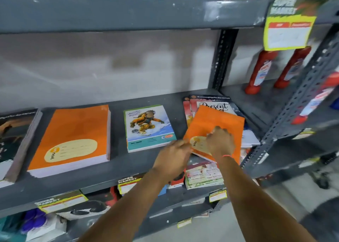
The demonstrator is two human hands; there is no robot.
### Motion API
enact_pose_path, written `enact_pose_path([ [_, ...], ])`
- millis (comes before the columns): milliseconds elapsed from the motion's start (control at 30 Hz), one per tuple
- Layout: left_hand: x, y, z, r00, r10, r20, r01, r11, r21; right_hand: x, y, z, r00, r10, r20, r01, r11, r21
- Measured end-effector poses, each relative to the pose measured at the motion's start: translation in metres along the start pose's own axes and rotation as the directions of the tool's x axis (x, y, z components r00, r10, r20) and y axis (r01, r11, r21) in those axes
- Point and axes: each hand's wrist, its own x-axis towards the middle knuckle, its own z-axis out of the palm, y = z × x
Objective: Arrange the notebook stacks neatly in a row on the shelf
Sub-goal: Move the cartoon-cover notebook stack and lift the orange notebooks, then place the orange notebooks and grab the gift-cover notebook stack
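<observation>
On the grey shelf point(117, 170) lie a thick orange notebook stack point(73, 131), a snowboarder-cover notebook stack point(149, 127), and a dark-cover stack point(12, 141) at the far left. At the right, an orange notebook point(218, 120) sits tilted on a messy pile with a "Present" cover point(214, 105). My left hand point(172, 159) grips the tilted orange notebook's near-left corner. My right hand point(220, 141) rests on top of it, fingers curled at its label.
Red bottles point(262, 71) stand on the neighbouring shelf at the right. A yellow price sign point(288, 25) hangs from the upper shelf. A perforated grey upright point(293, 106) borders the messy pile. Small booklets point(203, 175) hang over the front edge.
</observation>
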Motion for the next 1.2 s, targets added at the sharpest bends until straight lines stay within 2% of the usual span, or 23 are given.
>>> enact_pose_path([
  [67, 0.030, 0.015, 0.001, 0.991, -0.106, 0.084, 0.113, 0.990, -0.082, -0.003, 0.024, -0.004, 0.993, 0.102, -0.064, -0.102, 0.995, -0.003],
  [167, 0.068, 0.028, 0.006, 0.941, -0.270, 0.205, 0.258, 0.962, 0.085, -0.007, 0.061, -0.008, 0.962, 0.266, -0.063, -0.255, 0.957, 0.140],
  [267, 0.085, 0.025, 0.010, 0.874, -0.399, 0.278, 0.327, 0.905, 0.272, -0.007, 0.080, -0.012, 0.934, 0.353, 0.064, -0.347, 0.843, 0.412],
  [333, 0.091, 0.023, 0.013, 0.837, -0.445, 0.319, 0.353, 0.884, 0.306, -0.005, 0.089, -0.016, 0.921, 0.344, 0.182, -0.390, 0.814, 0.431],
  [400, 0.095, 0.021, 0.012, 0.819, -0.482, 0.312, 0.416, 0.873, 0.256, -0.002, 0.093, -0.018, 0.903, 0.343, 0.258, -0.428, 0.755, 0.496],
  [500, 0.100, 0.021, 0.004, 0.767, -0.582, 0.269, 0.581, 0.809, 0.091, 0.003, 0.094, -0.023, 0.898, 0.349, 0.270, -0.440, 0.681, 0.585],
  [633, 0.106, 0.023, -0.011, 0.778, -0.591, 0.212, 0.620, 0.776, -0.112, 0.007, 0.079, -0.043, 0.924, 0.322, 0.206, -0.380, 0.728, 0.570],
  [767, 0.099, 0.006, -0.037, 0.792, -0.598, 0.121, 0.610, 0.770, -0.185, 0.011, 0.054, -0.061, 0.954, 0.227, 0.197, -0.300, 0.715, 0.631],
  [900, 0.065, -0.032, -0.073, 0.739, -0.673, -0.017, 0.640, 0.710, -0.295, 0.005, 0.001, -0.065, 0.981, 0.050, 0.185, -0.167, 0.699, 0.696],
  [1000, 0.019, -0.072, -0.110, 0.680, -0.718, -0.148, 0.655, 0.685, -0.319, -0.016, -0.059, -0.052, 0.970, -0.112, 0.218, -0.073, 0.717, 0.694],
  [1067, -0.013, -0.099, -0.130, 0.627, -0.750, -0.211, 0.686, 0.660, -0.307, -0.035, -0.096, -0.037, 0.951, -0.206, 0.231, -0.029, 0.684, 0.729],
  [1200, -0.088, -0.161, -0.163, 0.468, -0.832, -0.297, 0.766, 0.550, -0.334, -0.080, -0.167, 0.007, 0.892, -0.337, 0.301, 0.021, 0.696, 0.717],
])
